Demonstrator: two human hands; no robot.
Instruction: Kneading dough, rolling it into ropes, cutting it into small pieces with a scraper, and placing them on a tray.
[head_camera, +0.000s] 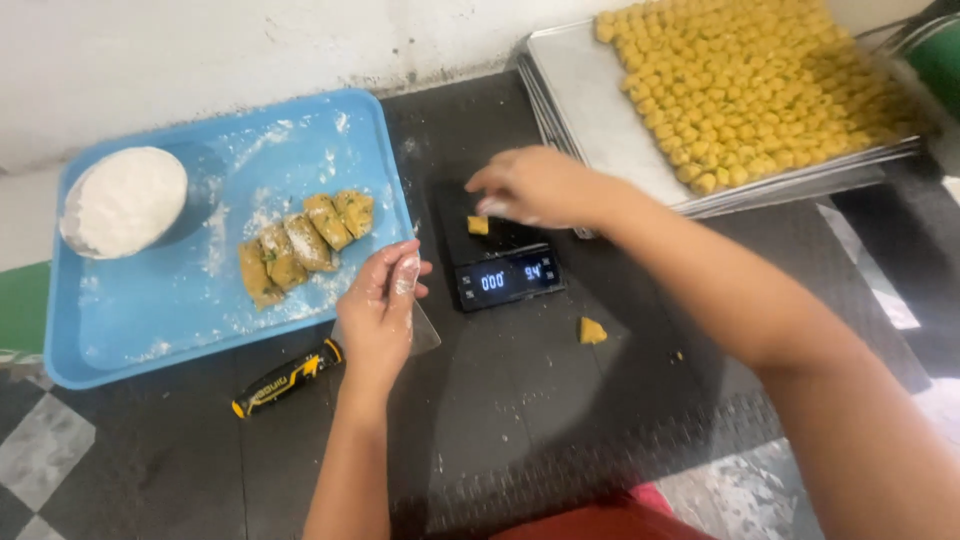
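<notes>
Fingers (495, 200) of right hand (535, 187) hover over dough piece (478, 225) on scale (490, 255).

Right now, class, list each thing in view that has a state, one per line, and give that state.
Black digital kitchen scale: switched on, display lit.
Small yellow dough piece: on the scale platform.
White bowl of flour: full.
Blue plastic tray: flour-dusted.
Left hand: floury, holding a metal scraper.
Right hand: over the scale.

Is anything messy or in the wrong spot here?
Yes. One dough piece lies alone on the black mat, apart from the scale. White flour is scattered over the blue tray, and the left hand is dusted too.
</notes>
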